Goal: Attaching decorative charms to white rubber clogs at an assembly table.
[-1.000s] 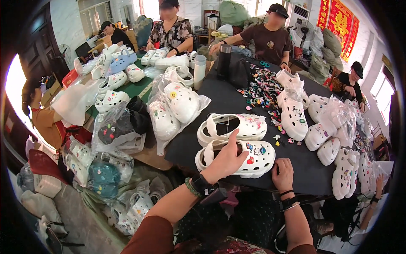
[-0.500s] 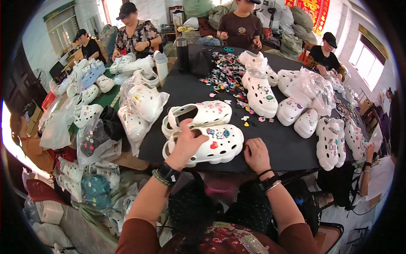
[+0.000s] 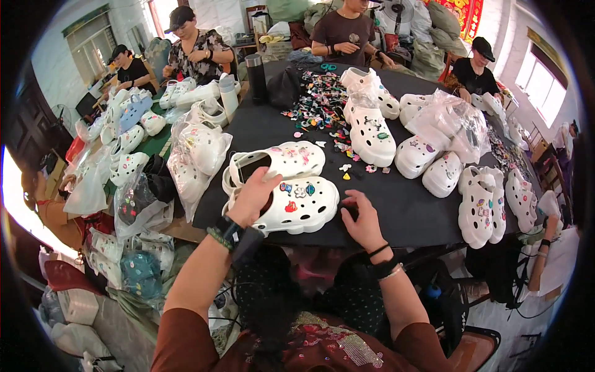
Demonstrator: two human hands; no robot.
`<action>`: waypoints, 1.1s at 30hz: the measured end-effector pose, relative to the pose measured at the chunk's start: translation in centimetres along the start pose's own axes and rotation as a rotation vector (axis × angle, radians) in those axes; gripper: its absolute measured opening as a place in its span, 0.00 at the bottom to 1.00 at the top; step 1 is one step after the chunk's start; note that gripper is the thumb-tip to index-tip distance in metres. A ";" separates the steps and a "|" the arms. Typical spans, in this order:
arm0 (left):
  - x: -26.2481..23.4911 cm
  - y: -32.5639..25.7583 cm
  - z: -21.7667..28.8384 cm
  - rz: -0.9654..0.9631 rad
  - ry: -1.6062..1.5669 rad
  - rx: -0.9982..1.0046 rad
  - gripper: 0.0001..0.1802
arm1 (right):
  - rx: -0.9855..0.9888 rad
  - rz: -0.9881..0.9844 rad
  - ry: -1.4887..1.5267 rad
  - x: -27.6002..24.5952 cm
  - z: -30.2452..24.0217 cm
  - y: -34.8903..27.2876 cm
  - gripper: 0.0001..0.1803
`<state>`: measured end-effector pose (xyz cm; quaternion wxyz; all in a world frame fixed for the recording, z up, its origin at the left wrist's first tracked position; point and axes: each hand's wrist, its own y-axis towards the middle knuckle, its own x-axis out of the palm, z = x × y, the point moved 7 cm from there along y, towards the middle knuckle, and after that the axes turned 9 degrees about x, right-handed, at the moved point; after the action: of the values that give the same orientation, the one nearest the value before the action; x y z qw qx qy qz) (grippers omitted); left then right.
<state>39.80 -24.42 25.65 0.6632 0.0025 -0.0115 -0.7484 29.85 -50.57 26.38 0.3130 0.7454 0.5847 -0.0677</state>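
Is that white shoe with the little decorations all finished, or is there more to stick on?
Partly done. The near white clog already wears several coloured charms, and its partner behind has a few too. The left hand grips the near clog's heel; the right hand rests on the black table beside its toe. Many holes are bare, and a heap of loose charms waits.

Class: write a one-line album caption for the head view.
Left hand grips a white clog with charms; right hand rests on the black table.

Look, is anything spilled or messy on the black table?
Yes. Small colourful charms lie scattered loose across the table, some stray ones near the white clog that the left hand rests on. Nothing looks broken.
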 end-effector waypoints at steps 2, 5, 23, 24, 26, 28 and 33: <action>0.8 -1.1 0.5 0.019 0.083 0.096 0.17 | 0.135 -0.096 0.228 -1.2 -1.9 -0.3 0.25; 0.7 -2.3 1.2 0.017 0.079 0.151 0.12 | -0.154 -0.247 0.350 -5.2 -12.5 -1.6 0.15; 0.9 -3.4 1.6 0.052 -0.085 0.116 0.09 | -0.794 -0.070 1.160 -9.4 -22.5 -4.0 0.12; 0.7 -3.6 1.5 0.052 -0.062 0.110 0.09 | -0.781 -0.129 1.139 -9.3 -22.4 -4.0 0.13; 0.6 -3.7 1.4 0.049 -0.044 0.106 0.10 | -0.769 -0.188 1.112 -8.9 -22.3 -4.2 0.14; 0.6 -3.6 1.4 0.053 0.033 0.120 0.09 | -0.754 -0.088 1.131 -9.0 -21.9 -4.8 0.15; 0.6 -3.7 1.3 0.067 -0.026 0.126 0.09 | -0.673 -0.100 1.105 -9.4 -23.1 -3.5 0.15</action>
<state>36.03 -24.58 26.90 0.6863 0.0342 -0.0672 -0.7234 17.62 -45.32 47.76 0.1791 0.5034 0.6827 0.4983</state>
